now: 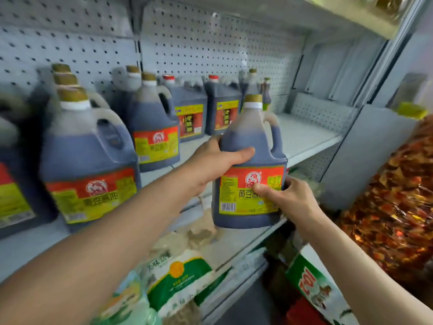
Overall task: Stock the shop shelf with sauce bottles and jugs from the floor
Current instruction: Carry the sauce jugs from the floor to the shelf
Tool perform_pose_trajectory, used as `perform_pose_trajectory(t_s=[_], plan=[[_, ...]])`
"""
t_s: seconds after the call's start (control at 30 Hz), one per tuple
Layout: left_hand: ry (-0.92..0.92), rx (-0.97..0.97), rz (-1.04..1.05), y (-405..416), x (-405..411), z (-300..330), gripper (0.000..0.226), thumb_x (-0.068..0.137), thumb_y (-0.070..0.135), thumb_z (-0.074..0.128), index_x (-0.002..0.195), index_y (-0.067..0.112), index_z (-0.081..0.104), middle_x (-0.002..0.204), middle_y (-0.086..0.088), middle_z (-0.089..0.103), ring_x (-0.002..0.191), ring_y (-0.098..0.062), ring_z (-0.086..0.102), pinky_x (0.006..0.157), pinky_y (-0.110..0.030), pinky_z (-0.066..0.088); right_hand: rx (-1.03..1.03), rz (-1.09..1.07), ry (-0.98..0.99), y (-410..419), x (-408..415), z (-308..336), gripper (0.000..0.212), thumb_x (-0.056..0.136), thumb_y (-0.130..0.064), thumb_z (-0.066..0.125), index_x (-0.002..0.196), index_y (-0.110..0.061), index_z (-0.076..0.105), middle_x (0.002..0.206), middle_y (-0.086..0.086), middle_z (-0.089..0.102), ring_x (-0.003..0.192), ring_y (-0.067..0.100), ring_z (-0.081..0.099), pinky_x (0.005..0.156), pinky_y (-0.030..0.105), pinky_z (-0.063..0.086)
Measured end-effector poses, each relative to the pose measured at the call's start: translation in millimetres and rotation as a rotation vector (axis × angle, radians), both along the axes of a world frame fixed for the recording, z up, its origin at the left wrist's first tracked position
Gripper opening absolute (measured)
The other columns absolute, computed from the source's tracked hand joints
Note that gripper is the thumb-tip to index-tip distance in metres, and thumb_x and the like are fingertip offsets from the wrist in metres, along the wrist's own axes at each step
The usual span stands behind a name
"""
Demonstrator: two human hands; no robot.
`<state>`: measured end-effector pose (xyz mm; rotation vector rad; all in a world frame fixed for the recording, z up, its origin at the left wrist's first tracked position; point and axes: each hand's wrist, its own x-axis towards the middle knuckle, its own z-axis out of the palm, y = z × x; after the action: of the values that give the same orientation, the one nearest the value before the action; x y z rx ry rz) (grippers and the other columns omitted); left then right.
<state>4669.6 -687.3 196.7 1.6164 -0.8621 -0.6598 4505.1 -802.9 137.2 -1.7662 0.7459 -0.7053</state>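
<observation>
Head view: both hands grip one jug (249, 165) of dark sauce at the front edge of the shelf (302, 139), right of picture centre. It stands upright, long axis vertical, gold cap at 12 o'clock, handle on its 3 o'clock side, red and yellow label facing the camera. Whether its base rests on the shelf lip or hangs just clear of it I cannot tell. The left hand (218, 160) wraps the jug's shoulder from 9 o'clock, thumb lying across the front above the label. The right hand (290, 195) clasps the lower body from 4 o'clock, thumb pressed on the label, fingers curled behind.

At 9 o'clock of the held jug stands a row of like jugs (91, 170), the nearest one blurred, a second row (154, 134) further back. At 11 o'clock, against the pegboard (210, 43), stand squarer dark jugs (189, 116) with red caps. To 2 o'clock the shelf is bare. Below the shelf lie green and white bags (178, 277); at 4 o'clock sits a sack (393, 207) of red-brown pieces and a green carton (311, 285).
</observation>
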Motion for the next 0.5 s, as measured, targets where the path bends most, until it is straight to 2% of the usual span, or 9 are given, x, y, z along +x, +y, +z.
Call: perform_pose_trajectory(t_s=[0.07, 0.13, 0.27, 0.4, 0.5], plan=[[-0.039, -0.037, 0.091, 6.1, 15.4, 10.6, 0.064, 0.066, 0.051, 0.084, 0.12, 0.03, 0.058, 0.113, 0.01, 0.071, 0.096, -0.011, 0.07, 0.087, -0.035, 0.057, -0.025, 0.079, -0.032, -7.4, 29.9, 6.9, 0.058, 0.05, -0.054, 0.089, 0.093, -0.017, 0.076, 0.083, -0.003, 0.078, 0.078, 0.012, 0.075, 0.069, 0.028, 0.059], [-0.036, -0.052, 0.169, 12.4, 31.9, 14.7, 0.053, 0.075, 0.04, 0.083, 0.121, 0.03, 0.058, 0.112, 0.008, 0.072, 0.094, -0.012, 0.071, 0.083, -0.033, 0.057, -0.022, 0.143, -0.045, -15.2, 60.3, 7.5, 0.066, 0.047, -0.057, 0.093, 0.096, -0.016, 0.076, 0.088, -0.002, 0.079, 0.085, 0.016, 0.076, 0.079, 0.037, 0.06], [-0.024, -0.02, 0.336, 21.8, 57.1, 14.9, 0.051, 0.077, 0.03, 0.084, 0.12, 0.025, 0.057, 0.11, 0.003, 0.072, 0.091, -0.019, 0.072, 0.087, -0.044, 0.058, -0.053, 0.265, -0.038, -22.4, 114.5, 0.5, 0.068, 0.042, -0.064, 0.092, 0.092, -0.022, 0.075, 0.085, -0.008, 0.078, 0.082, 0.009, 0.075, 0.082, 0.039, 0.06], [-0.028, 0.014, 0.462, 27.2, 73.6, 6.2, 0.058, 0.077, 0.025, 0.085, 0.126, 0.021, 0.055, 0.116, 0.001, 0.07, 0.097, -0.018, 0.07, 0.09, -0.042, 0.057, -0.04, 0.375, -0.013, -29.4, 154.6, -15.4, 0.07, 0.038, -0.063, 0.09, 0.094, -0.024, 0.074, 0.088, -0.008, 0.078, 0.086, 0.012, 0.075, 0.086, 0.046, 0.059], [-0.021, 0.017, 0.527, 27.9, 77.5, 0.7, 0.061, 0.079, 0.019, 0.082, 0.131, 0.02, 0.05, 0.119, 0.002, 0.067, 0.103, -0.017, 0.066, 0.093, -0.039, 0.054, -0.074, 0.423, -0.005, -33.9, 170.8, -22.6, 0.065, 0.041, -0.06, 0.092, 0.093, -0.025, 0.072, 0.086, -0.011, 0.078, 0.084, 0.008, 0.074, 0.084, 0.043, 0.059]])
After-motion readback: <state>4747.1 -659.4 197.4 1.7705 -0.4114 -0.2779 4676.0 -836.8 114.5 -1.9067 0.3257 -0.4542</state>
